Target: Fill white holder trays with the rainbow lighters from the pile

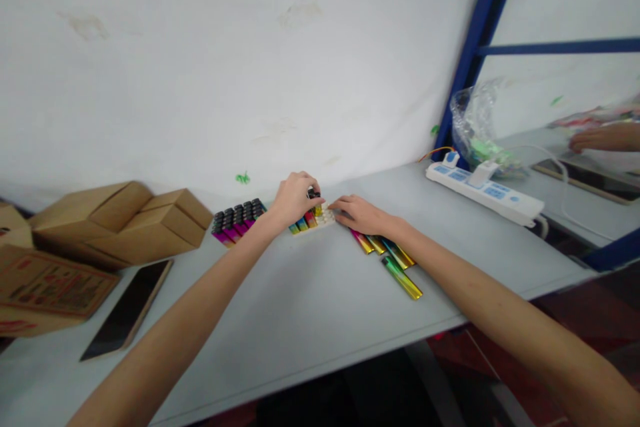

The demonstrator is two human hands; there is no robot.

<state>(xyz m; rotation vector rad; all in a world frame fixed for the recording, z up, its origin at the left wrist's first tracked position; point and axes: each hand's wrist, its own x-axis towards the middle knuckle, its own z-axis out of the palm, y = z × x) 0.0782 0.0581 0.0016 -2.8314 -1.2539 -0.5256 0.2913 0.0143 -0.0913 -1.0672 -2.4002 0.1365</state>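
Near the wall, a white tray (327, 217) with round sockets holds several shiny rainbow-coloured tubes (301, 224) in its left part. My left hand (295, 195) is over the tray, thumb and fingers closed around a black-topped tube whose lower part is mostly hidden. At the tray's right end my right hand (364, 213) lies low, fingers stretched out and touching the pale sockets. Several loose metallic tubes lie under and beside my right wrist, and a green-and-gold tube (403, 277) is closest to the table's front edge. Left of my left hand stands a block of black-capped tubes (239, 219).
Brown cardboard boxes (120, 223) and a dark-screened phone (127, 310) are at the left. A white power strip (483, 193) with plugs lies at the right, beside a blue frame post (470, 47) and a clear plastic bag (475, 120). Another person's hand (605, 138) shows at far right.
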